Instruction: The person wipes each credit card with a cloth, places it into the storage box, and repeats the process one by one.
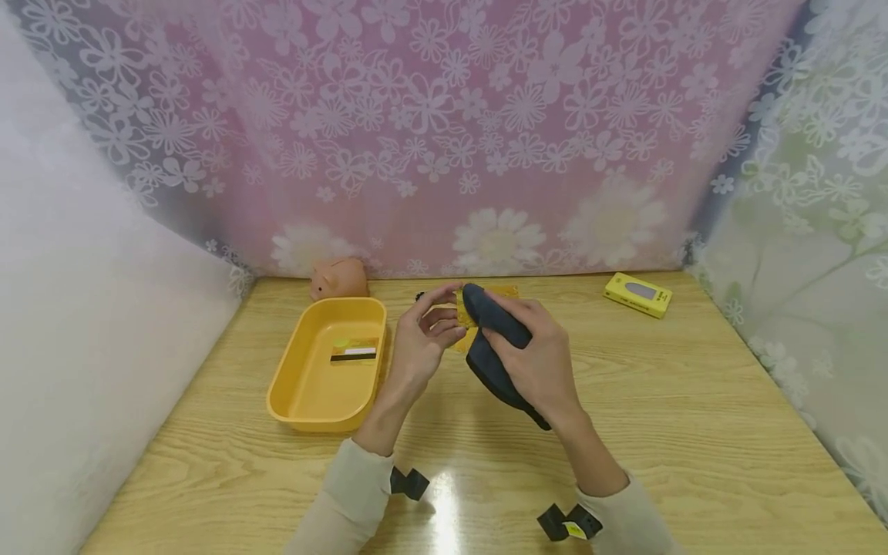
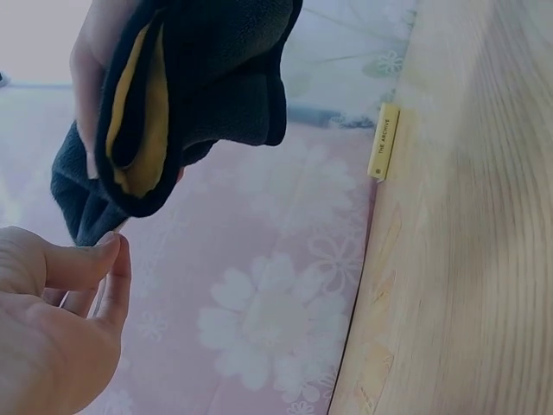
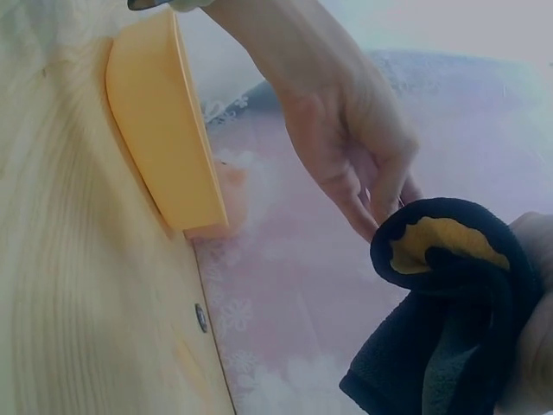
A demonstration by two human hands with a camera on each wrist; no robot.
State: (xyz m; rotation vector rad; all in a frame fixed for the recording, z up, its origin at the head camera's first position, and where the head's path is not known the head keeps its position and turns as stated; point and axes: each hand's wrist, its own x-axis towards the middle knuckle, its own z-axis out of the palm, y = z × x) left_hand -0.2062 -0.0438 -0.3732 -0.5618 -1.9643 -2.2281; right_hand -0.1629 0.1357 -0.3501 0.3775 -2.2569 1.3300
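Observation:
My right hand (image 1: pixel 544 358) grips a folded dark cloth (image 1: pixel 496 320); its yellow inner side (image 2: pixel 154 130) shows in the fold in the left wrist view. My left hand (image 1: pixel 423 339) is just left of the cloth, thumb and fingers pinching a small yellow see-through card (image 1: pixel 461 311) at the cloth's edge. Most of that card is hidden by the cloth and fingers. In the right wrist view the left fingertips (image 3: pixel 373 212) meet the cloth's rim.
To the left stands a yellow tray (image 1: pixel 294 389) holding a see-through yellow card with a black stripe (image 1: pixel 354 356). Behind it is a pink piggy bank (image 1: pixel 347 276). Flat yellow pieces (image 1: pixel 509 291) lie beyond the hands. A yellow box (image 1: pixel 637 295) lies back right, a small black object (image 1: pixel 419 296) behind the left hand.

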